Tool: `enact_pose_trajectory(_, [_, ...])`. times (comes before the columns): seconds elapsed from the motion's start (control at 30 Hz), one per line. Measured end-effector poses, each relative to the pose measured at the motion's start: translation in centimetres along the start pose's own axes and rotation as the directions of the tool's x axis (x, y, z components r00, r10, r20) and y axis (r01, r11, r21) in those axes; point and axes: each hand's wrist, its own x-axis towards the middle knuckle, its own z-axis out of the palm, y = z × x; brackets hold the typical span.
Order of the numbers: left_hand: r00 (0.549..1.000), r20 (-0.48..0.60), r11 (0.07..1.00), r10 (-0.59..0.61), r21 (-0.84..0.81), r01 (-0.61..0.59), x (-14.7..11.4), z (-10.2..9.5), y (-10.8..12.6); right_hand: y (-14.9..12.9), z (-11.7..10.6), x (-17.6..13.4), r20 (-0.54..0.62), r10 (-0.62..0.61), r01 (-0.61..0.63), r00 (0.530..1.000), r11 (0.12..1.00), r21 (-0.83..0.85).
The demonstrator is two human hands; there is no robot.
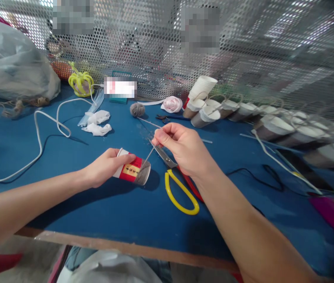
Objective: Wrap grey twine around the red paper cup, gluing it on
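Note:
My left hand (104,167) is closed around a paper cup (131,168), tilted on its side over the blue table. The cup is red and white with a yellow label, and grey yarn is wound round its base end. A strand of yarn (149,155) runs taut from the cup up to my right hand (177,145), whose thumb and fingers pinch it. From there the yarn leads back to a small grey yarn ball (137,110). Under my right hand lies a pair of scissors (181,192), with one yellow and one red handle loop; the wrist partly hides them.
Several yarn-wrapped cups (245,112) with handles stand at the back right, near a perforated metal screen (155,47). A pink-white ribbon roll (172,104), pliers (174,116) and crumpled white scraps (97,122) lie behind my hands. A white cable (38,137) crosses the left side.

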Motion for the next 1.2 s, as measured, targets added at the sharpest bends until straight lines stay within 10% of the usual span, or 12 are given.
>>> enact_pose_trajectory(0.57, [0.912,0.242,0.845,0.332,0.353,-0.402,-1.4,-0.5,-0.7,0.8,0.8,0.0,0.118,0.062,-0.038,0.991,0.98,-0.193])
enact_pose_trajectory(1.2, [0.668,0.399,0.434,0.628,0.533,-0.726,-1.4,-1.2,-0.7,1.1,1.5,-0.4,0.211,0.062,-0.001,0.976,0.96,-0.279])
